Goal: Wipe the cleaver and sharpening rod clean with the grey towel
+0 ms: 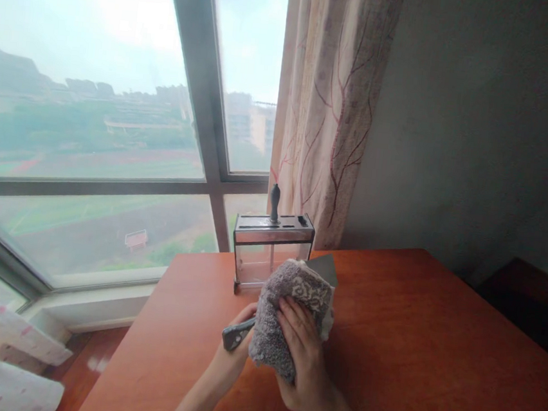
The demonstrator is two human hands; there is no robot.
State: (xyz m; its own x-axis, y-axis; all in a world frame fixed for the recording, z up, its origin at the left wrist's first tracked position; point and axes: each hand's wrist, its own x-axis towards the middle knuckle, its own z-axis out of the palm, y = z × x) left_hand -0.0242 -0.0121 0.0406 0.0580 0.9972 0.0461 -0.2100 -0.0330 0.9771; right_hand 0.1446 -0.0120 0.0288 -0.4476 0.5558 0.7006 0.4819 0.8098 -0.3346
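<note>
My left hand [239,351] is closed around the dark handle of a kitchen knife [327,268], which looks like a cleaver. The wide grey blade points away and to the right, and only its far corner shows. A grey, fluffy towel [270,321] with a pale pattern drapes over the rest of the blade. My right hand [303,347] grips that towel and presses it against the blade, fingers bent across the front. Just beyond both hands stands a clear-sided knife block [273,238] with a metal-framed top. One dark-handled tool [275,202] stands upright in it.
The reddish-brown wooden table [416,335] extends to both sides, its back edge behind the knife block. A large window [111,183] lies to the left and ahead. Patterned curtains [332,108] hang behind the table and at lower left. A grey wall [465,133] is on the right.
</note>
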